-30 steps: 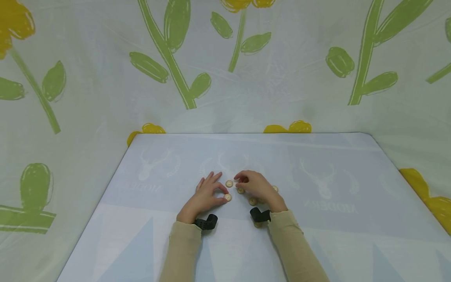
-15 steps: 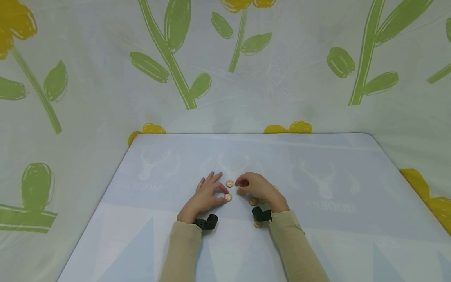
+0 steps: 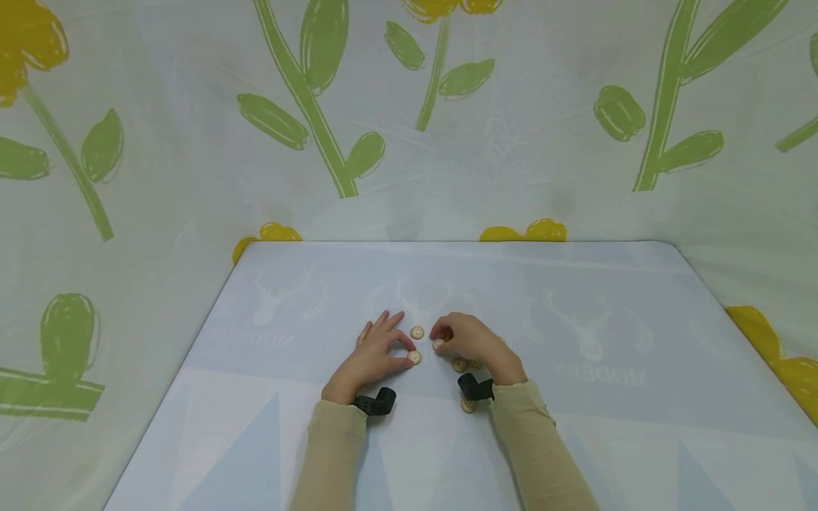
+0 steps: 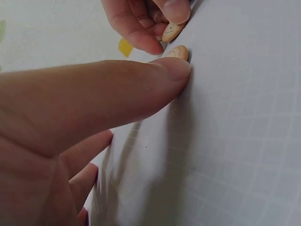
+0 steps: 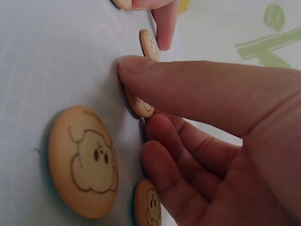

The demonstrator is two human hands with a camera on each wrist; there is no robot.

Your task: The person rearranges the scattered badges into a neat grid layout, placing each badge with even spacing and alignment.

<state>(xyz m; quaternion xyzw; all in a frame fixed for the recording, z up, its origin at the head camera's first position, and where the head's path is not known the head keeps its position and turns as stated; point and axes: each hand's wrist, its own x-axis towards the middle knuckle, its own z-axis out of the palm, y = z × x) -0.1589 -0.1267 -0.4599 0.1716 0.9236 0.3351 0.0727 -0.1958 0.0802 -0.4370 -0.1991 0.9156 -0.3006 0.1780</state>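
Note:
Small round wooden discs with line-drawn cartoon faces lie about both hands. My left hand (image 3: 377, 355) pinches one disc (image 3: 414, 358) between thumb and index finger on the table, its other fingers spread. In the left wrist view the left thumb partly covers this disc (image 4: 178, 52). Opposite, my right hand (image 3: 469, 337) holds another disc (image 3: 438, 343) with thumb and curled fingers. Most of that disc (image 5: 142, 107) hides behind the thumb in the right wrist view. Just beyond, between the hands, lies a loose disc (image 3: 417, 332), face up.
Under the right wrist lie more discs, among them one disc (image 3: 459, 365) and, nearer the body, another disc (image 3: 469, 405). A pale patterned tabletop (image 3: 607, 440) stretches around the hands. A floral curtain (image 3: 511, 163) hangs behind its far edge.
A disc that lay darkly shaded beneath the right fingers was hidden half a second ago. It now shows pale between the right thumb and fingers. The left hand has stayed in place.

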